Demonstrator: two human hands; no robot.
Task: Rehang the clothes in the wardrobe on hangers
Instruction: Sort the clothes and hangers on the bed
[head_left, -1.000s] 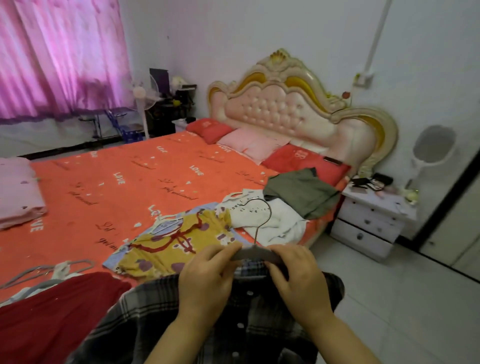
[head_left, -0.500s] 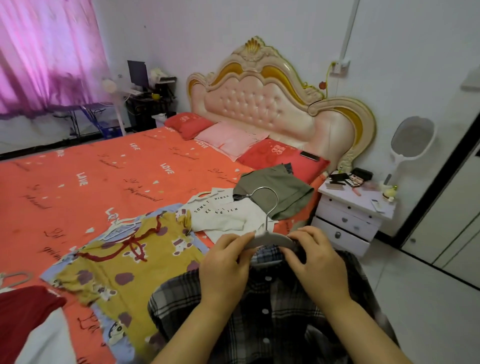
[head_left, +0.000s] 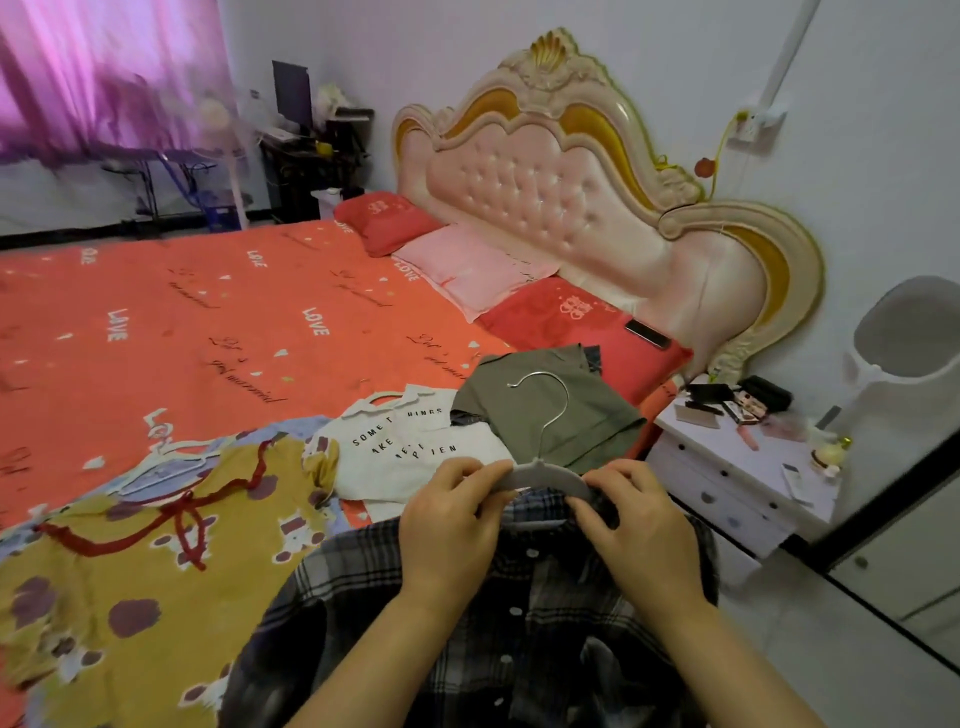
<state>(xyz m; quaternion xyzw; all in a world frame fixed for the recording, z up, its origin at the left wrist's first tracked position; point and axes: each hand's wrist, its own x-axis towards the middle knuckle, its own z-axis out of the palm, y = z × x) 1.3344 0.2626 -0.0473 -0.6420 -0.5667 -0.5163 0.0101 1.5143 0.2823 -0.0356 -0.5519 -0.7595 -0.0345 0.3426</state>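
Light: dim, soft daylight through the pink curtain (head_left: 93, 73), far left; shadows faint. Picture: curtain side blurred, wide-angle bowing at edges.

The orange bed (head_left: 208, 322) carries a yellow garment (head_left: 156, 571), a white lettered shirt (head_left: 405, 457), an olive garment (head_left: 602, 426) and three pillows (head_left: 467, 265).

"LOVE" on orange bedsheet (head_left: 218, 312), "SOME THINGS" on white shirt (head_left: 410, 447)

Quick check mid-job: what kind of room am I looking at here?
Most likely a home bedroom: a large bed under an orange cover, a padded ornate headboard, and a white nightstand beside it.
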